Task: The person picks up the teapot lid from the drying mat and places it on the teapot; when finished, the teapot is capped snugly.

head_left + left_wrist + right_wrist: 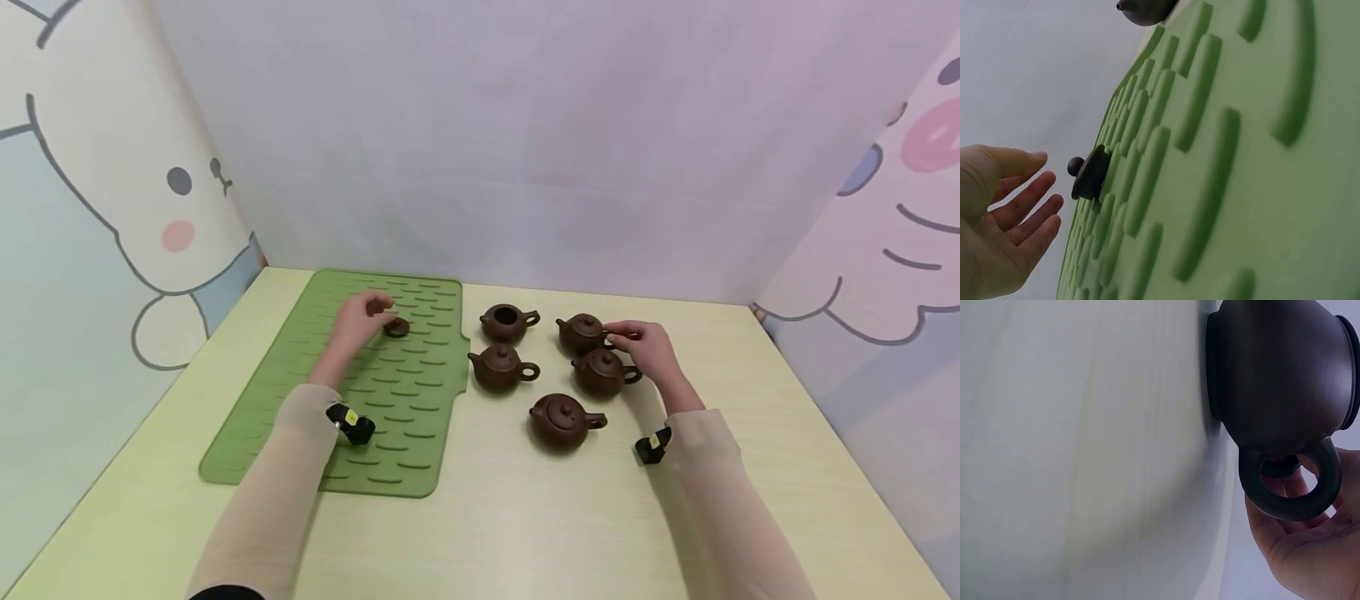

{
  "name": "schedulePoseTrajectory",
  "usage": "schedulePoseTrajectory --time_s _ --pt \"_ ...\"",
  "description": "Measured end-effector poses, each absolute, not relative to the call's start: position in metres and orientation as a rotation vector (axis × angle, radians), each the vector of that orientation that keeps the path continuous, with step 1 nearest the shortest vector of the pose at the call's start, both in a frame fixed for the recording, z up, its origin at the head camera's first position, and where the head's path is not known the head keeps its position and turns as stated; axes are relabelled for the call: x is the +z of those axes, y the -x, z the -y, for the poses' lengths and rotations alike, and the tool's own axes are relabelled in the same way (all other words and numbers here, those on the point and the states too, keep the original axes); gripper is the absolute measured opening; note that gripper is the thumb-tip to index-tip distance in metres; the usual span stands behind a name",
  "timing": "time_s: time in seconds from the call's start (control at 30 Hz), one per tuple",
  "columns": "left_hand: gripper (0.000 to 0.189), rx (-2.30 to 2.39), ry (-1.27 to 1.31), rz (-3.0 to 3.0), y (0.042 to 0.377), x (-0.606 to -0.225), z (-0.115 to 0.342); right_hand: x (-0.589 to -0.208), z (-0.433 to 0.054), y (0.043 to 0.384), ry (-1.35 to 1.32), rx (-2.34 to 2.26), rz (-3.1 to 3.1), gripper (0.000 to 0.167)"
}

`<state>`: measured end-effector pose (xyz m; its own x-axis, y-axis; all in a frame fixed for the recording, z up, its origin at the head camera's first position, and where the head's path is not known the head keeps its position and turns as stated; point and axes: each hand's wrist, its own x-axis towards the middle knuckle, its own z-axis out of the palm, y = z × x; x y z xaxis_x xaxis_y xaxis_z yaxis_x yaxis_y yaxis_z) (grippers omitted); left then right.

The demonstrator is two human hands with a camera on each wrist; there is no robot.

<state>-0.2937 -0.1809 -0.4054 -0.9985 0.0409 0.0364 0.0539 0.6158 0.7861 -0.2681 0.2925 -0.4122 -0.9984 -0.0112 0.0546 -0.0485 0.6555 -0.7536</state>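
A small dark brown teapot lid point(397, 327) lies knob up on the green ridged mat point(405, 392). My left hand point(363, 317) hovers just beside it with loosely bent fingers; the left wrist view shows a gap between the fingertips and the lid point(1090, 172). On the right, my right hand point(641, 346) pinches the handle of the back right lidded teapot point(581, 333), which stands on the table. A nearer lidded teapot point(600, 372) partly hides that grip in the right wrist view, where its body point(1285, 369) and loop handle fill the foreground.
Beside the mat stands a lidless teapot point(504, 323) with its dark opening showing. In front of it is a lidded teapot point(498, 368), and another lidded teapot point(562, 422) stands nearest me. Pale walls with cartoon figures enclose the wooden table point(525, 525).
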Motion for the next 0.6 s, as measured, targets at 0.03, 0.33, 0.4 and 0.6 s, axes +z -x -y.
schedulePoseTrajectory --time_s 0.03,0.33,0.4,0.6 --pt "0.033 -1.363 0.076 2.829 0.293 -0.407 0.183 -0.412 -0.292 0.268 -0.051 1.282 2.818 0.030" --pt "0.034 -1.369 0.074 2.904 0.294 -0.418 0.189 -0.415 -0.294 0.266 -0.029 1.292 2.797 0.030" --pt "0.034 -1.347 0.069 2.914 0.295 -0.419 0.188 -0.416 -0.294 0.266 -0.024 1.299 2.792 0.030" --pt "0.032 -1.280 0.047 2.935 0.298 -0.420 0.186 -0.416 -0.291 0.268 -0.030 1.320 2.772 0.030"
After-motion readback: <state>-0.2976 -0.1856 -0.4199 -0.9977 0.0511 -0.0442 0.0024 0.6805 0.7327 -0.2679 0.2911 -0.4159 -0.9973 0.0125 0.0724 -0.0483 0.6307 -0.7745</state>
